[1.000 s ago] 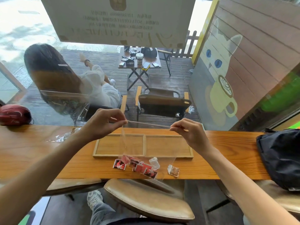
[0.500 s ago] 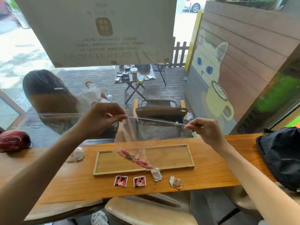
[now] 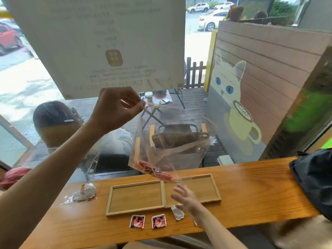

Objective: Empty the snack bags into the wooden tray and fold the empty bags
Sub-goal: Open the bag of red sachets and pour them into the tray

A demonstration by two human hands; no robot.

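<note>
Long wooden counter [image 3: 251,191] runs along a window, far edge at the glass. Black bag [image 3: 316,178] sits on its right end, partly out of frame. Wooden tray [image 3: 162,206] lies mid-counter, two compartments side by side, both bare wood, divider in the middle.

Clear snack bag [image 3: 172,141] hangs in the air above the tray's far edge, tilted, red packets bunched in its lowest corner [image 3: 154,170], just over the divider's far end. Left hand [image 3: 116,108] is raised high, thumb and fingertips pinching the bag's top corner. Right hand [image 3: 186,196] is low over the tray's right compartment near its front edge, fingers spread and loose, holding nothing; blurred, so cannot tell if fingertips touch the bag's bottom. Hands well apart.

Crumpled clear empty bag [image 3: 84,192] lies on the counter left of the tray, apart from it. Two red-black packets [image 3: 137,221] [image 3: 159,221] lie flat side by side between the tray's front edge and the counter's near edge. A small silvery wrapper [image 3: 177,212] sits just right of them, touching or nearly touching the tray's front edge, beside the right wrist.
</note>
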